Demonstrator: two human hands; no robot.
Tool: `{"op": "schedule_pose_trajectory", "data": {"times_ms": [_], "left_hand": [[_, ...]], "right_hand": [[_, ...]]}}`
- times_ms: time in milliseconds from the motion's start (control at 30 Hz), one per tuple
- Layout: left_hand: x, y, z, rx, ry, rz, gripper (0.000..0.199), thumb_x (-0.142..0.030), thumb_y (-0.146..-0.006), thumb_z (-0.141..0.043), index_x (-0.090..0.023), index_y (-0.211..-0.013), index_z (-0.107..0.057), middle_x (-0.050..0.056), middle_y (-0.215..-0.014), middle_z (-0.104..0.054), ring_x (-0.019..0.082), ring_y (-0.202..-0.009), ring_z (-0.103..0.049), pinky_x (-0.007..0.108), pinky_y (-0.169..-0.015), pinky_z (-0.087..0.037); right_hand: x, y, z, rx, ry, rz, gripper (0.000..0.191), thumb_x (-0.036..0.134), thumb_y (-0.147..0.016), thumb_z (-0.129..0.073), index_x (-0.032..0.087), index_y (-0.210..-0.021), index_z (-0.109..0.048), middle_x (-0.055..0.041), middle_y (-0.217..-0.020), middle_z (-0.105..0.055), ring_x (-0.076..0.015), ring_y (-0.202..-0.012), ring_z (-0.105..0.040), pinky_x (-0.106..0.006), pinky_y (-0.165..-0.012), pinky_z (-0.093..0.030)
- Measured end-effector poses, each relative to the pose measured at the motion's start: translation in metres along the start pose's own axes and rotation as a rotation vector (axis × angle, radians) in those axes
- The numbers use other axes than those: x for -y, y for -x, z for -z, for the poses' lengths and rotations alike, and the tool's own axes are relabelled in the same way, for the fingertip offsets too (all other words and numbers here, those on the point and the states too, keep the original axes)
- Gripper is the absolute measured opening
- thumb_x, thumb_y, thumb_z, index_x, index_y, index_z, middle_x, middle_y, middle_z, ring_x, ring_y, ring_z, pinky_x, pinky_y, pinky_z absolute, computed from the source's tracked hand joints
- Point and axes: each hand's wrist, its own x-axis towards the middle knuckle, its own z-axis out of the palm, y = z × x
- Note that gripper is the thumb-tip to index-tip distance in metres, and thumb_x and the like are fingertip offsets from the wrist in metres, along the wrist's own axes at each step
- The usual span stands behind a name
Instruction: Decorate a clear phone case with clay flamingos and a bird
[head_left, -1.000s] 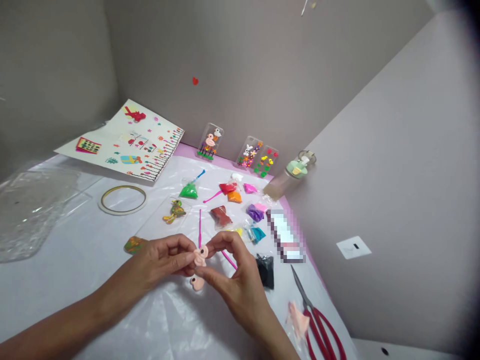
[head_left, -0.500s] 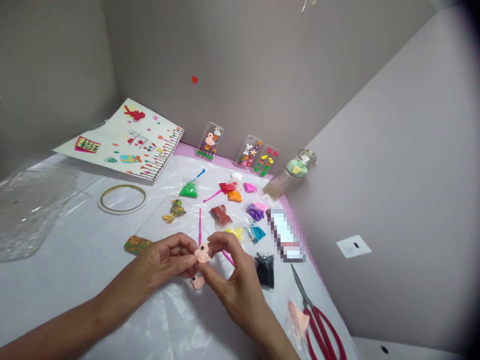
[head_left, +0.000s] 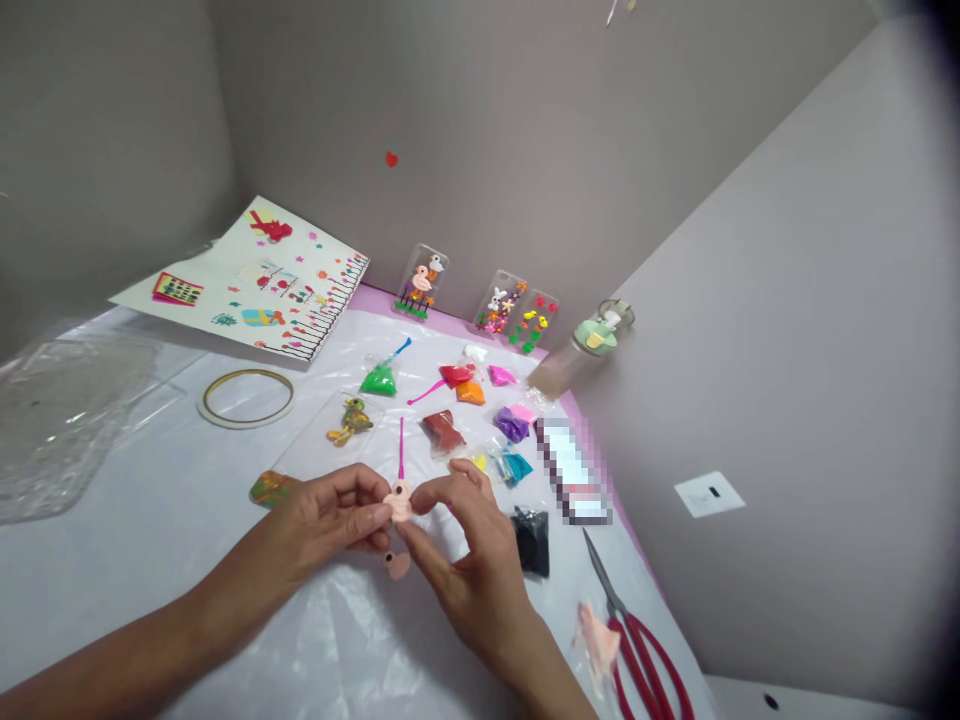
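A small pale-pink clay bird (head_left: 399, 503) with a dark round eye is held above the table between my two hands. My left hand (head_left: 337, 510) pinches its left side between thumb and fingers. On its right edge rest the thumb and index fingertip of my right hand (head_left: 469, 550), the other fingers lifted. Just below lies a second pink clay piece (head_left: 397, 566) with a dark eye. Beyond my fingers is a pink modelling tool (head_left: 401, 445). A clear phone case (head_left: 307, 440) with a mottled green-orange clay bird (head_left: 350, 422) lies past my left hand.
Several bagged clays, such as brown (head_left: 444, 431), green (head_left: 379, 379) and black (head_left: 532, 542), lie ahead and right. Red-handled scissors (head_left: 637, 640) and a pixelated rectangular item (head_left: 574, 470) are at right. A tape roll (head_left: 246, 398), decorated sheet (head_left: 247, 285) and bottle (head_left: 577, 350) stand farther off.
The held clay bird has shifted slightly left. My right index finger has bent down toward its edge, and the other right fingers have spread upward behind it.
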Motion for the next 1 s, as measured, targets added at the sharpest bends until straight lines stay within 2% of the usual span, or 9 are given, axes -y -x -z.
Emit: {"op": "schedule_pose_trajectory", "data": {"times_ms": [100, 233, 367, 500, 633, 833, 1000], "left_hand": [[-0.002, 0.000, 0.000, -0.006, -0.028, 0.001, 0.032, -0.056, -0.091, -0.074, -0.024, -0.093, -0.071, -0.001, -0.080, -0.070, 0.021, -0.085, -0.068, 0.034, -0.085, -0.048], [-0.004, -0.002, 0.002, -0.048, -0.086, -0.029, 0.032, -0.056, -0.091, -0.074, -0.025, -0.092, -0.069, -0.002, -0.081, -0.069, 0.020, -0.084, -0.065, 0.032, -0.081, -0.046], [-0.002, -0.005, 0.003, -0.028, -0.144, -0.027, 0.032, -0.055, -0.091, -0.073, -0.024, -0.093, -0.068, -0.001, -0.081, -0.072, 0.021, -0.085, -0.068, 0.032, -0.081, -0.046], [0.000, -0.007, 0.003, -0.045, -0.168, -0.044, 0.030, -0.054, -0.090, -0.074, -0.024, -0.091, -0.069, -0.003, -0.078, -0.070, 0.019, -0.083, -0.067, 0.030, -0.079, -0.047], [0.001, -0.006, 0.001, -0.033, -0.140, -0.072, 0.030, -0.054, -0.091, -0.073, -0.025, -0.088, -0.067, -0.005, -0.076, -0.069, 0.018, -0.077, -0.068, 0.028, -0.075, -0.048], [0.003, -0.007, 0.000, 0.022, -0.099, -0.083, 0.028, -0.052, -0.094, -0.071, -0.025, -0.090, -0.067, -0.004, -0.075, -0.074, 0.018, -0.079, -0.073, 0.029, -0.079, -0.050], [0.001, -0.006, -0.001, 0.013, -0.105, -0.080, 0.027, -0.051, -0.093, -0.072, -0.025, -0.087, -0.067, -0.005, -0.074, -0.074, 0.019, -0.078, -0.074, 0.029, -0.078, -0.051]], "right_hand": [[0.002, -0.001, 0.001, 0.016, -0.034, -0.064, 0.014, 0.014, -0.097, -0.071, 0.023, -0.101, -0.061, -0.0004, -0.093, -0.071, -0.0178, -0.087, -0.070, -0.045, -0.113, -0.044], [0.009, -0.006, 0.005, 0.058, -0.264, -0.331, 0.027, 0.025, -0.089, -0.084, 0.025, -0.108, -0.064, -0.0025, -0.104, -0.074, -0.0207, -0.099, -0.071, -0.034, -0.091, -0.056], [0.010, -0.009, 0.005, 0.063, -0.444, -0.440, 0.033, 0.021, -0.087, -0.083, 0.025, -0.114, -0.064, -0.0002, -0.102, -0.076, -0.0180, -0.099, -0.073, -0.030, -0.092, -0.057], [0.005, -0.004, 0.002, 0.064, -0.366, -0.377, 0.048, 0.014, -0.082, -0.086, 0.026, -0.123, -0.063, -0.0005, -0.106, -0.076, -0.0179, -0.100, -0.072, -0.029, -0.092, -0.056], [0.000, 0.001, -0.003, 0.034, -0.205, -0.276, 0.057, 0.017, -0.084, -0.086, 0.026, -0.134, -0.061, -0.0034, -0.110, -0.075, -0.0201, -0.102, -0.072, -0.034, -0.096, -0.055], [-0.001, 0.001, -0.004, 0.007, -0.199, -0.258, 0.044, 0.015, -0.092, -0.075, 0.026, -0.132, -0.061, -0.0028, -0.103, -0.075, -0.0186, -0.097, -0.073, -0.032, -0.092, -0.056], [-0.002, 0.001, -0.003, 0.009, -0.139, -0.196, 0.048, 0.013, -0.092, -0.076, 0.026, -0.135, -0.059, -0.0036, -0.105, -0.074, -0.0201, -0.098, -0.072, -0.034, -0.091, -0.055]]}}
